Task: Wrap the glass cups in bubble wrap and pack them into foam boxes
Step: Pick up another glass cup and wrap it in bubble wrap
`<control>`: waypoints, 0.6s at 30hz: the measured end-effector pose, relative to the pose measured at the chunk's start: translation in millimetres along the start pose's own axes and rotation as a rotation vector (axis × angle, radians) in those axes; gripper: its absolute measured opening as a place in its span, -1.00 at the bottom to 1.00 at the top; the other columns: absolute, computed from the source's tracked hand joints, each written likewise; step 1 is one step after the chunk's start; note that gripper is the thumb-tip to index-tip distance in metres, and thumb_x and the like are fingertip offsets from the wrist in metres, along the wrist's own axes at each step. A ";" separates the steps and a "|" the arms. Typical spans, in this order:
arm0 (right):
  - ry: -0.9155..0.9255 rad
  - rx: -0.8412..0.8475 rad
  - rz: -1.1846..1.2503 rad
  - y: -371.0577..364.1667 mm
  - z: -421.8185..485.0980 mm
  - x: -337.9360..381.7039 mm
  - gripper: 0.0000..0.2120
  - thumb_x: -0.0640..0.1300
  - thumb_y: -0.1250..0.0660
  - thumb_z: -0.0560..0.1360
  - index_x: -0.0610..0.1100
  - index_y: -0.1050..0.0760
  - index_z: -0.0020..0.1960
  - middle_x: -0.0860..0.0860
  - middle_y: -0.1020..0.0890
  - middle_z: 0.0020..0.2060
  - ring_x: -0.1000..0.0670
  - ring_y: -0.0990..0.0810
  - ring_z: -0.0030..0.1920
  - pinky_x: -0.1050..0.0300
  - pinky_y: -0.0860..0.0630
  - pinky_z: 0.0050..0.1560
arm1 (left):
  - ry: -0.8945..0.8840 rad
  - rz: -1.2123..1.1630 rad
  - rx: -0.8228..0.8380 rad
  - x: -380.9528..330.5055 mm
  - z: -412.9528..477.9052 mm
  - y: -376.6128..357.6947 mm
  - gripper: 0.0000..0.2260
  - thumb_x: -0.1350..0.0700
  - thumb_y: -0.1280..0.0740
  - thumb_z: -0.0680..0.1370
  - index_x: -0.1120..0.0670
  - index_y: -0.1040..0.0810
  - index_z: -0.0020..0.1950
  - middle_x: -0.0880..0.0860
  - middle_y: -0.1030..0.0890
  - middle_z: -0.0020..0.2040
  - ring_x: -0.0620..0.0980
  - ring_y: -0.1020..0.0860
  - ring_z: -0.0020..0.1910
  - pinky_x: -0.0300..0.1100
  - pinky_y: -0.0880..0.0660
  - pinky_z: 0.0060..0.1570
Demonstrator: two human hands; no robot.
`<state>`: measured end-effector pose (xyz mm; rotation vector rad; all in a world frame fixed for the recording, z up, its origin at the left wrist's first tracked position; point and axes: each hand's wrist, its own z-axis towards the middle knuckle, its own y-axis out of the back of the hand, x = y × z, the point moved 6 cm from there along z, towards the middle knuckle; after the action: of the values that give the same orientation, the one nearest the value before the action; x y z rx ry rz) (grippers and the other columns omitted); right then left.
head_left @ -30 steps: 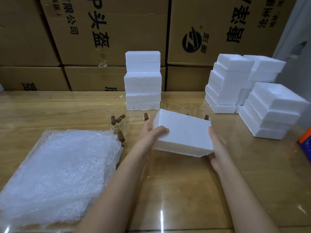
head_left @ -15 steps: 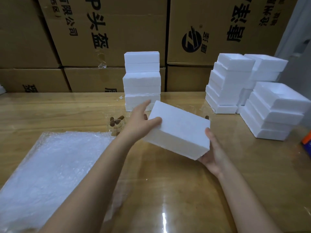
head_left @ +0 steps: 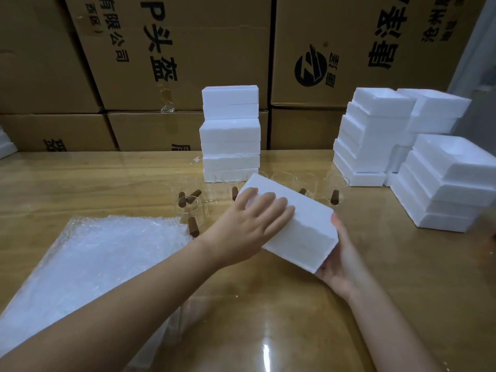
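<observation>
Box: foam box (head_left: 303, 226) held tilted off the tabletop (head_left: 268, 318) between my hands, just in front of the glass cups (head_left: 188, 208).
Long axis: far left to near right, near end lower.
Left hand (head_left: 249, 226): fingers straight, flat on the top face.
Right hand (head_left: 341, 267): cups the near corner from below, thumb up the end; fingers hidden.
Room: bare tabletop below and toward me; bubble wrap (head_left: 94, 264) left, foam stacks (head_left: 440, 183) well apart right.

Dim warm light, overhead glare on the glossy table (head_left: 265, 350), wide-angle bending at edges.
</observation>
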<state>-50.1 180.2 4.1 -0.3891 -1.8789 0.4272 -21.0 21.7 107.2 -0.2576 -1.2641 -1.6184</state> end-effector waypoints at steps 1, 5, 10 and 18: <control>0.008 0.018 0.044 -1.9 -0.3 0.7 -0.46 0.36 -0.24 0.43 0.01 -0.57 0.19 -0.08 -0.68 0.03 -0.07 -0.66 0.00 0.03 -0.59 -0.12 | 0.015 -0.016 -0.017 3.0 0.5 -0.5 -0.47 0.13 -0.30 0.39 0.18 -0.33 0.35 0.12 -0.53 0.24 0.15 -0.52 0.15 0.08 -0.43 0.14; 0.054 0.049 0.249 -4.2 -0.9 7.5 -0.55 0.21 -0.18 0.53 -0.10 -0.51 0.20 -0.16 -0.69 -0.08 -0.09 -0.69 -0.16 0.10 -0.63 -0.28 | 0.155 -0.094 -0.040 40.9 3.0 -6.5 -0.31 -0.04 -0.44 0.27 0.16 -0.34 0.33 0.09 -0.53 0.25 0.11 -0.52 0.15 0.06 -0.36 0.16; 0.340 -0.254 -0.075 18.5 5.7 15.4 -0.74 0.01 -0.15 0.60 -0.11 -0.53 0.08 -0.07 -0.64 -0.33 0.04 -0.61 -0.38 0.27 -0.53 -0.43 | 0.298 -0.052 0.041 115.3 13.6 -32.0 -0.15 -0.15 -0.53 0.15 0.14 -0.33 0.32 0.09 -0.53 0.23 0.12 -0.52 0.14 0.05 -0.26 0.16; 0.457 -0.316 -0.426 20.5 14.5 15.2 -0.79 -0.16 -0.23 0.58 -0.16 -0.59 -0.15 -0.01 -0.55 -0.51 0.13 -0.44 -0.52 0.33 -0.38 -0.51 | 0.516 0.037 0.146 226.0 35.1 -86.2 -0.15 -0.09 -0.52 0.18 0.14 -0.29 0.37 0.12 -0.45 0.29 0.17 -0.43 0.20 0.08 -0.20 0.16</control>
<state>-67.5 203.7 2.3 -0.2549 -1.5203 -0.2345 -206.6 -85.7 224.4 0.2173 -0.9619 -1.4298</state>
